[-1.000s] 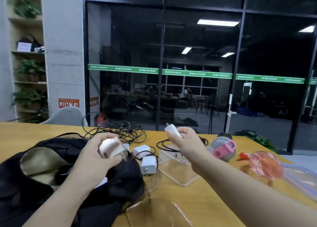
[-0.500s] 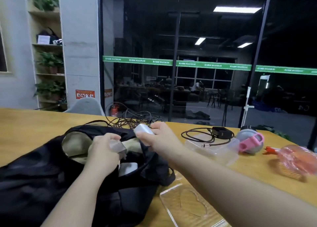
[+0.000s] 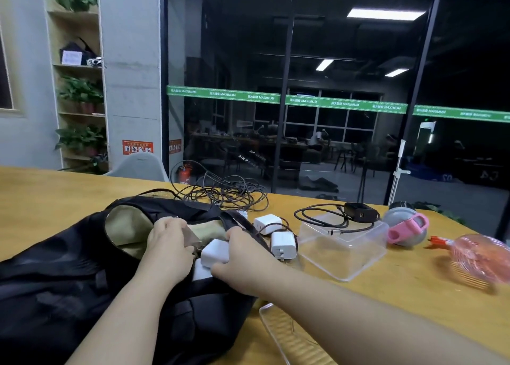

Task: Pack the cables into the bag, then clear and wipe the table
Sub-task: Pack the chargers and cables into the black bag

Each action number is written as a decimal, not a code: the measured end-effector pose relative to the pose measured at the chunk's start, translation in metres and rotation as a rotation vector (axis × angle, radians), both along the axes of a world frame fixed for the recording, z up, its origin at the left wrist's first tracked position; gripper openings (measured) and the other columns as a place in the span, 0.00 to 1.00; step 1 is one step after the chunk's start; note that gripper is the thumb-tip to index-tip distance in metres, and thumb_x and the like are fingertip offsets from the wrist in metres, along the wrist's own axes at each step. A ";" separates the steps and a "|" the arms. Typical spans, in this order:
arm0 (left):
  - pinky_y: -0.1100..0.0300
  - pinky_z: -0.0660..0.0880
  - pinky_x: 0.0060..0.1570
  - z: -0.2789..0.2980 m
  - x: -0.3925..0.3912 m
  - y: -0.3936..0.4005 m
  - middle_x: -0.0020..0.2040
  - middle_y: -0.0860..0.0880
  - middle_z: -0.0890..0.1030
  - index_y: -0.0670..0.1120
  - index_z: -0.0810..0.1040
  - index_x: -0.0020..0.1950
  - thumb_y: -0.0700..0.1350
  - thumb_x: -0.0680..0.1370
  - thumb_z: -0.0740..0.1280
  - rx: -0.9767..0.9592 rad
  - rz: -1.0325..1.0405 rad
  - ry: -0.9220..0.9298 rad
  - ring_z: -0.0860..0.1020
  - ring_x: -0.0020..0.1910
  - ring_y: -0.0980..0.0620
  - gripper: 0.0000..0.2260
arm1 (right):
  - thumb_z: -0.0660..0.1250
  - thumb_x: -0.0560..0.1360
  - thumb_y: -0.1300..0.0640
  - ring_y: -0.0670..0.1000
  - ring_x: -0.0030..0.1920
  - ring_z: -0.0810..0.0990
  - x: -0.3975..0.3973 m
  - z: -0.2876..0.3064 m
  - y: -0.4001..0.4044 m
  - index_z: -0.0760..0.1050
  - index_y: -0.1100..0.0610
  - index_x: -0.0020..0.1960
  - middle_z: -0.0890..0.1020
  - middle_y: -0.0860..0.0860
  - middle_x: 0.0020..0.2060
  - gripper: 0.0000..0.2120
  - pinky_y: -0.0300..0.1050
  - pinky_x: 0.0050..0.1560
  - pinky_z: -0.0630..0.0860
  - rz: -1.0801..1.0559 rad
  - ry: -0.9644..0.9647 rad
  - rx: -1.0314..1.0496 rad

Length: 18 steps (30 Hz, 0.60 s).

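Clear plastic box point(image 3: 342, 250) beside pink-lidded bottle point(image 3: 408, 226); pink fan point(image 3: 478, 257) near table's right edge.

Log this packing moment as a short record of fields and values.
bag: black bag, mouth open, on the wooden table
right hand: grips a white charger at the bag mouth
left hand: at the bag opening; hold unclear
still out: two white chargers, tangled cables, black adapter with cable
also there: clear container
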<state>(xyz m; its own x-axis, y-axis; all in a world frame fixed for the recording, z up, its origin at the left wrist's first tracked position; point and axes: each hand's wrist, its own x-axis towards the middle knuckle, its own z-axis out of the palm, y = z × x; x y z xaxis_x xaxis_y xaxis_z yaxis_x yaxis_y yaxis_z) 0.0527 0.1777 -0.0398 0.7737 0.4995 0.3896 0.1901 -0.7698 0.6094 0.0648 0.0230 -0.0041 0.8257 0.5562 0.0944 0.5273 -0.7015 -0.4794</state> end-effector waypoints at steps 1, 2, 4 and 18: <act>0.57 0.59 0.67 0.001 0.000 0.000 0.68 0.44 0.62 0.42 0.65 0.67 0.39 0.75 0.66 -0.005 0.004 0.023 0.63 0.68 0.44 0.21 | 0.64 0.76 0.51 0.52 0.47 0.70 -0.001 -0.002 -0.001 0.63 0.58 0.66 0.73 0.56 0.58 0.23 0.42 0.35 0.66 0.008 -0.012 -0.012; 0.56 0.60 0.67 0.002 -0.001 -0.001 0.69 0.43 0.61 0.42 0.64 0.68 0.40 0.76 0.66 -0.011 0.009 0.050 0.63 0.68 0.44 0.22 | 0.63 0.76 0.51 0.52 0.47 0.70 -0.001 -0.004 -0.002 0.64 0.58 0.65 0.73 0.56 0.57 0.21 0.42 0.34 0.64 0.012 -0.022 -0.019; 0.55 0.62 0.65 0.005 -0.003 -0.002 0.67 0.42 0.62 0.43 0.64 0.67 0.42 0.76 0.65 -0.032 0.034 0.103 0.65 0.66 0.42 0.21 | 0.62 0.77 0.49 0.53 0.47 0.72 -0.001 -0.006 -0.003 0.65 0.58 0.64 0.75 0.56 0.56 0.20 0.41 0.34 0.65 0.022 -0.040 -0.033; 0.45 0.56 0.68 0.018 -0.020 0.004 0.74 0.47 0.55 0.57 0.73 0.55 0.37 0.78 0.54 -0.115 0.251 0.224 0.50 0.72 0.39 0.17 | 0.58 0.78 0.64 0.57 0.54 0.76 0.013 -0.017 0.012 0.68 0.45 0.65 0.71 0.52 0.59 0.20 0.49 0.48 0.73 0.118 -0.262 -0.087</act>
<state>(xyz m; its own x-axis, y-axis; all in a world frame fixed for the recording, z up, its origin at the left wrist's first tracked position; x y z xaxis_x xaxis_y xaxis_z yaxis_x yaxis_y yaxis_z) 0.0331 0.1822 -0.0215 0.6815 0.7153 0.1545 0.5030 -0.6112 0.6110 0.0777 0.0348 -0.0208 0.7090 0.6618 0.2434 0.7051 -0.6607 -0.2574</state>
